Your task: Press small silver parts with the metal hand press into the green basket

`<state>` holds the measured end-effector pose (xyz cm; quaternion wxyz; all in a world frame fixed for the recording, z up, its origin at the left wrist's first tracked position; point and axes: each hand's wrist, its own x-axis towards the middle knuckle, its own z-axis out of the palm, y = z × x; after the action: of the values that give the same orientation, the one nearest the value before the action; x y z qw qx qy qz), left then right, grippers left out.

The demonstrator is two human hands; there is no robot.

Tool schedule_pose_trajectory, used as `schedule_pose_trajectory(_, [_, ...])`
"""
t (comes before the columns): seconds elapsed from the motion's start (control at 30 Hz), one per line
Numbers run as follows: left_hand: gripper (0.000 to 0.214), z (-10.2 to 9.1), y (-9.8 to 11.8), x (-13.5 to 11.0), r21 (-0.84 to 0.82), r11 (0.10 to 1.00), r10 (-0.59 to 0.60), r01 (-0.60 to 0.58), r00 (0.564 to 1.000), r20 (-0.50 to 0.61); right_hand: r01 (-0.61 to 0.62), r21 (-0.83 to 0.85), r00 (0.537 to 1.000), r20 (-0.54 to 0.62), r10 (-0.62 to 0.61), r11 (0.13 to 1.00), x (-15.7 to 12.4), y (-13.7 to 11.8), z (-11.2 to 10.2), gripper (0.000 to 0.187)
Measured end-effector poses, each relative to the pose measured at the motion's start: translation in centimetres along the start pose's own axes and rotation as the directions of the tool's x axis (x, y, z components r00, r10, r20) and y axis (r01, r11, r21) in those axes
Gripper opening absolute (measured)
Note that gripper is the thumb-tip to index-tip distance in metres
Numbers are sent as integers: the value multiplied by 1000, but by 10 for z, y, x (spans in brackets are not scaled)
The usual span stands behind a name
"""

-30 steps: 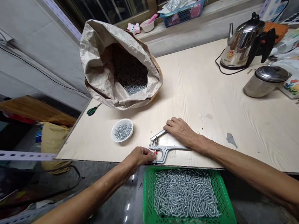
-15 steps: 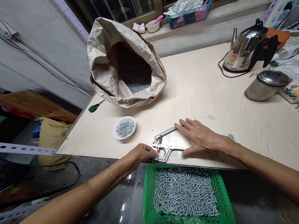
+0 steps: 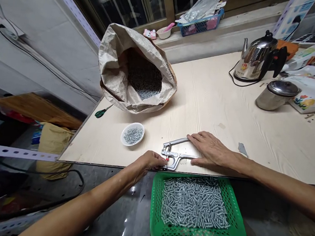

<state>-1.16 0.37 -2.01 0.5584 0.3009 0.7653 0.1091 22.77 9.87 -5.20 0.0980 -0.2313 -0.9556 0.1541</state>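
A silver pair of hand press pliers (image 3: pixel 173 160), with a spring and a red ring near its jaws, lies at the table's front edge. My right hand (image 3: pixel 211 149) grips its handles, fingers over the upper one and thumb by the lower one. At the jaws, my left hand (image 3: pixel 153 160) has its fingertips pinched together; whatever is between them is hidden. Up and left of that hand stands a white bowl (image 3: pixel 133 134) of small metal parts. Just below the table edge is a green basket (image 3: pixel 154 221) full of silver screw-like pieces.
A large woven sack (image 3: pixel 111 76) with metal parts inside leans open at the back left. Green-handled scissors (image 3: pixel 100 113) lie near the left edge. A kettle (image 3: pixel 253 62) and a lidded metal canister (image 3: pixel 272 95) stand at the back right.
My right hand has closed its spread fingers onto the pliers, and the upper handle has come down slightly. My left hand stays at the jaws. The view has shifted a little.
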Motion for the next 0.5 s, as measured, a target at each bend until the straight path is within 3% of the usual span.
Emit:
schedule_pose_trajectory(0.07, [27, -2, 0, -3, 79, 997, 21, -20, 1000, -7, -20, 21, 1000, -4, 20, 1000, -1, -4, -1, 74])
schedule_pose_trajectory(0.13, [24, -3, 1, -8, 261, 962, 102, -79, 992, -77, -53, 52, 999, 0, 53, 997, -2, -8, -2, 67])
schedule_pose_trajectory(0.2, [26, 0, 2, -15, 492, 850, 318, -188, 928, -195, -83, 73, 997, 4, 83, 994, -1, -12, -3, 54])
schedule_pose_trajectory(0.23, [27, 3, 3, -17, 592, 763, 461, -257, 859, -222, -90, 77, 996, 0, 90, 993, -1, -14, -2, 48])
schedule_pose_trajectory(0.3, [28, 13, 5, -17, 720, 565, 701, -402, 695, -162, -95, 77, 995, -23, 97, 993, 0, -16, 0, 39])
schedule_pose_trajectory(0.37, [43, 25, 8, -11, 770, 383, 808, -510, 589, -13, -89, 77, 995, -36, 92, 993, 0, -16, 1, 37])
schedule_pose_trajectory(0.43, [58, 35, 13, -3, 792, 277, 825, -544, 558, 95, -84, 81, 996, -23, 86, 993, -1, -17, 0, 40])
schedule_pose_trajectory(0.5, [64, 39, 20, 5, 814, 240, 804, -528, 579, 139, -92, 85, 996, 9, 92, 992, -2, -19, -5, 47])
